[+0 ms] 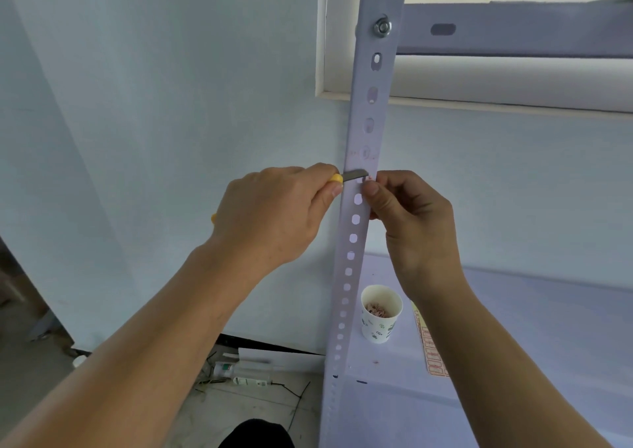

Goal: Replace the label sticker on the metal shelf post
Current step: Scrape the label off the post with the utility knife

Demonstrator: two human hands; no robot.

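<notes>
Post (368, 122): pale perforated metal upright, right of centre, fixed by a bolt (382, 26) to a beam (513, 29) near the top.
Sticker (368, 177): only a small reddish scrap, on the post face at mid-height, right at the blade tip; faint reddish residue (364, 153) just above it.
Left hand (270, 214): fingers curled round a yellow knife handle, reaching in from the post's left edge.
Knife (355, 175): grey blade lying across the post face, tip touching the sticker.
Right hand (411, 221): at the post's right edge — thumb and forefinger pinched together on the sticker, other fingers curled.
Both hands: level with each other, one on each side of the post, near but apart.
Shelf (531, 327): below the right hand, joined to the post.
Cup (380, 314): upright at the shelf's left edge, just beside the post, with pinkish scraps inside.
Sheet (433, 348): red-outlined labels, flat on the shelf just right of the cup — partly hidden by the right forearm.
Floor (239, 410): bottles (246, 377) and thin cables left of the post's foot.
</notes>
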